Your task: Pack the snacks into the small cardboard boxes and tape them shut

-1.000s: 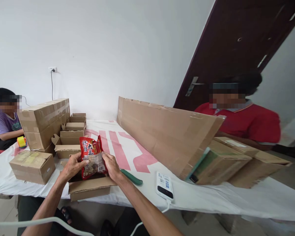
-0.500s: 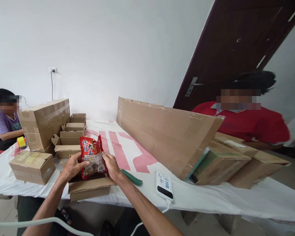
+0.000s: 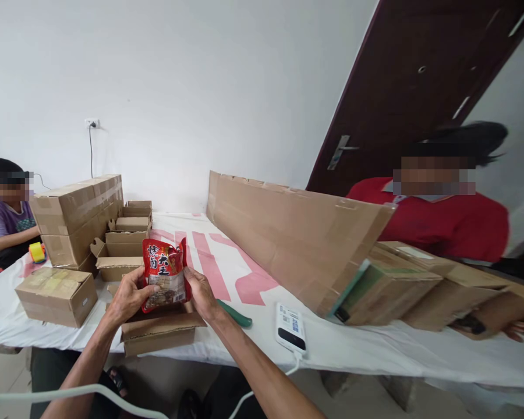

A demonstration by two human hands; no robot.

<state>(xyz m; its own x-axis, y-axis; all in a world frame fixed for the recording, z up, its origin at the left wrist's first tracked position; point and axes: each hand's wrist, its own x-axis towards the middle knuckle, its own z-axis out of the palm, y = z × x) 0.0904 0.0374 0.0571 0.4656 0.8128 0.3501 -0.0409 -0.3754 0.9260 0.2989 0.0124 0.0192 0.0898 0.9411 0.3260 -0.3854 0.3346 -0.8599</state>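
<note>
A red snack packet (image 3: 165, 274) with dark lettering and a clear lower window is held upright between both hands. My left hand (image 3: 130, 294) grips its left edge, thumb across the front. On its right edge my right hand (image 3: 199, 291) is closed, the fingers partly hidden behind the packet. Just below is an open cardboard box (image 3: 161, 336) with its near flap folded outward; the packet and hands cover most of its inside. A green-handled tool (image 3: 236, 314) lies beside my right wrist, partly hidden by it.
Open boxes (image 3: 121, 267) line up behind, beside stacked taped boxes (image 3: 76, 212) and a closed box (image 3: 56, 295). A long cardboard panel (image 3: 288, 233) stands right of centre. A white device (image 3: 290, 330) with a cable lies nearby. Two people sit at the table, one handling boxes (image 3: 458, 291).
The packet has tilted and risen slightly in my hands, which keep hold of it. At the right, the person in red has shifted, and another box with a hand on it has come into view.
</note>
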